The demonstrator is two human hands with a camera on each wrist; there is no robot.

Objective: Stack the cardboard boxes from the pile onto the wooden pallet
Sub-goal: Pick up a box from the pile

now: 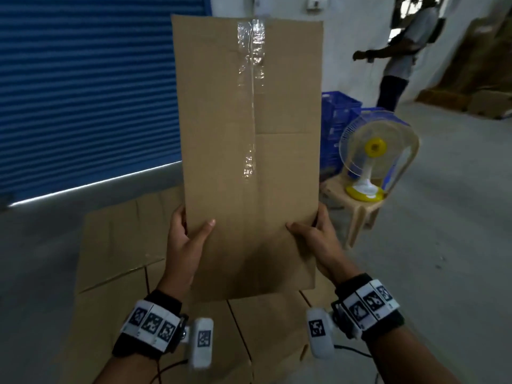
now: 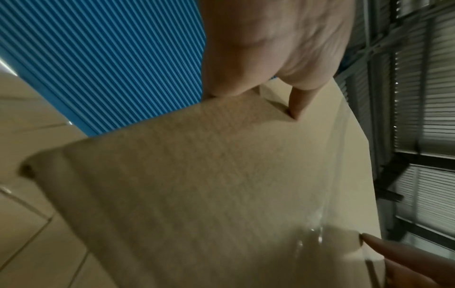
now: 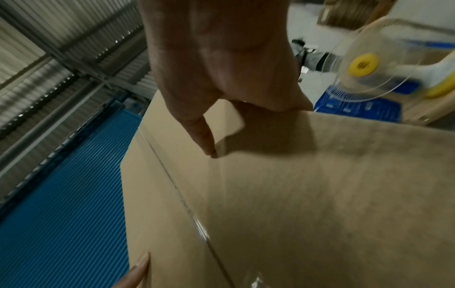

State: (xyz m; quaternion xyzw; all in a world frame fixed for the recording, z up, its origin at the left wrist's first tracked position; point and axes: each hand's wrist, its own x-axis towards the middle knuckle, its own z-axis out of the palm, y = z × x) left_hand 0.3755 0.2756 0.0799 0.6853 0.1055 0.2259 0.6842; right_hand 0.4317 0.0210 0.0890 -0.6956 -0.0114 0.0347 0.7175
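We pinch the flattened cardboard box (image 1: pixel 249 151) near its lower end, left hand (image 1: pixel 184 242) and right hand (image 1: pixel 318 239) each clamped on a side edge, thumbs on the near face. It hangs upright above flat cardboard (image 1: pixel 116 245); we should keep it level and lower it square.

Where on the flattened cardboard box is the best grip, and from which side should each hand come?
On its two long side edges near the lower end, one hand from each side. The flattened cardboard box is a thin, tall sheet held upright, so opposed pinches probably keep it steady. The left hand and right hand do so now, thumbs on the near face, fingers behind.
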